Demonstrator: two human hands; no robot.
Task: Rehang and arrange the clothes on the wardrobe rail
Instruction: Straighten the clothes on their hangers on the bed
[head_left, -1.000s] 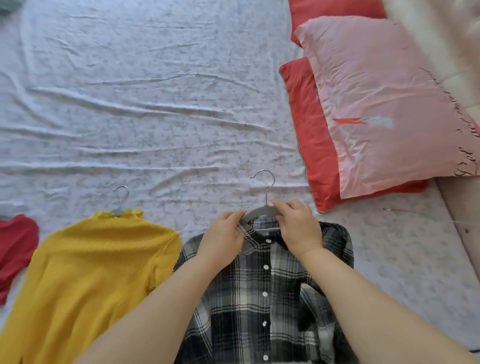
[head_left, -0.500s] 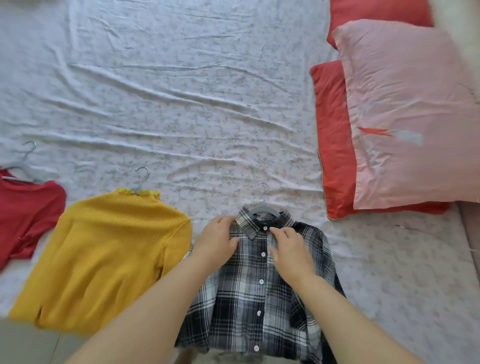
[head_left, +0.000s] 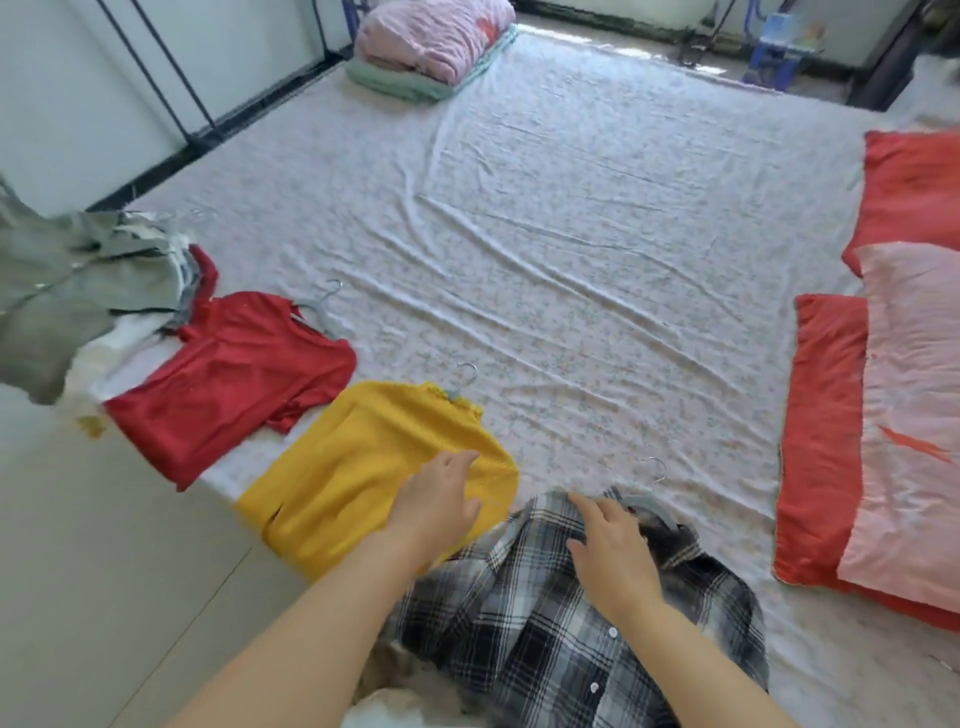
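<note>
My two bare forearms reach forward from the bottom edge, angled toward each other. My left hand (head_left: 441, 501) is stretched out palm down, fingers straight and together. My right hand (head_left: 610, 551) lies flat just beside it, fingers relaxed, slightly spread.

The plaid shirt (head_left: 545, 623) runs out of the picture at the bottom edge, and both forearms cover part of it. Of its hanger (head_left: 647, 501) only the hook and one grey shoulder show; the rest lies under the collar and the right hand (head_left: 613, 551). The left hand (head_left: 436, 499) hides a corner of the yellow sweater (head_left: 353, 467); whether it touches the cloth I cannot tell. The grey clothes (head_left: 67, 291) at the left edge are blurred and cut off. A pale fluffy thing (head_left: 410, 680) at the bottom is too blurred to name.
</note>
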